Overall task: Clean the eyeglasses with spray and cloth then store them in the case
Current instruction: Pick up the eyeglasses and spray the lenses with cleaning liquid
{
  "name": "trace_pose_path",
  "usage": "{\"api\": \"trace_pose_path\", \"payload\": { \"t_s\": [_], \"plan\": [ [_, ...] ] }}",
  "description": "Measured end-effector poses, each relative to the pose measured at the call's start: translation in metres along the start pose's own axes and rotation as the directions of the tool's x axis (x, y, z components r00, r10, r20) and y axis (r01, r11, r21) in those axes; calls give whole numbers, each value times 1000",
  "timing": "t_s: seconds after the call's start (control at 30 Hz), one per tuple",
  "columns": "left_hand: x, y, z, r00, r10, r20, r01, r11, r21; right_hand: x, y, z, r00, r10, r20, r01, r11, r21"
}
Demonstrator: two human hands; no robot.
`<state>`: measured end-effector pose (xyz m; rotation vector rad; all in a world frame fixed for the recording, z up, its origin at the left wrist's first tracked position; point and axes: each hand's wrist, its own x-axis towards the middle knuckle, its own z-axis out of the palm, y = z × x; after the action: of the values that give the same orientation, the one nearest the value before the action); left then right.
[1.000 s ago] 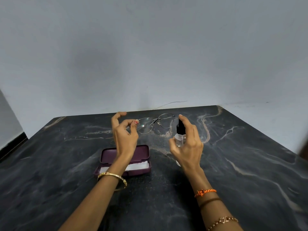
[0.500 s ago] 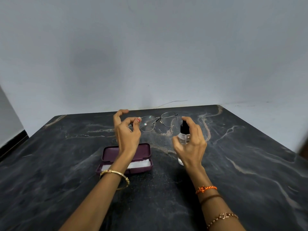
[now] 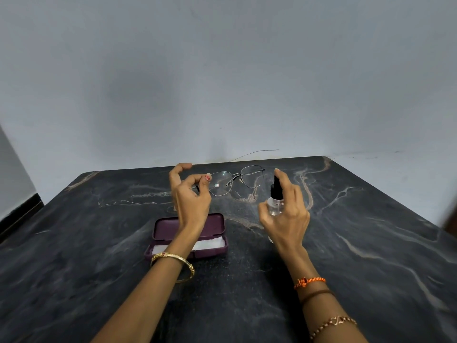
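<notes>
Eyeglasses with thin metal rims hang above the far middle of the dark marble table, pinched at one end between the left hand's thumb and fingertips. At their 3 o'clock, the right hand wraps a small clear spray bottle, index finger on its black nozzle. At 6 o'clock, an open maroon case holds a white cloth.

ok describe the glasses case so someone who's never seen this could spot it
On the dark marble table, look below the left hand, near the wrist. The glasses case lies open there, a maroon box holding a white cloth, the only coloured container on the table.
</notes>
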<state>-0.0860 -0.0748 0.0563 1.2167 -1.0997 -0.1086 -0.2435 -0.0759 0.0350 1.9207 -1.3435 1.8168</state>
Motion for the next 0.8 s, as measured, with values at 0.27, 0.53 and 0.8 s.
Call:
{"api": "trace_pose_path", "payload": {
  "t_s": [0.27, 0.53, 0.8],
  "plan": [
    [-4, 2, 3, 999, 29, 14, -29, 1000, 7, -5, -14, 7, 983, -159, 94, 164, 985, -57],
    [-8, 6, 5, 999, 52, 4, -52, 998, 26, -5, -13, 6, 981, -158, 113, 165, 984, -65],
    [-9, 6, 6, 999, 45, 6, -45, 998, 39, -3, -12, 5, 983, -178, 50, 180, 983, -24]
  ]
}}
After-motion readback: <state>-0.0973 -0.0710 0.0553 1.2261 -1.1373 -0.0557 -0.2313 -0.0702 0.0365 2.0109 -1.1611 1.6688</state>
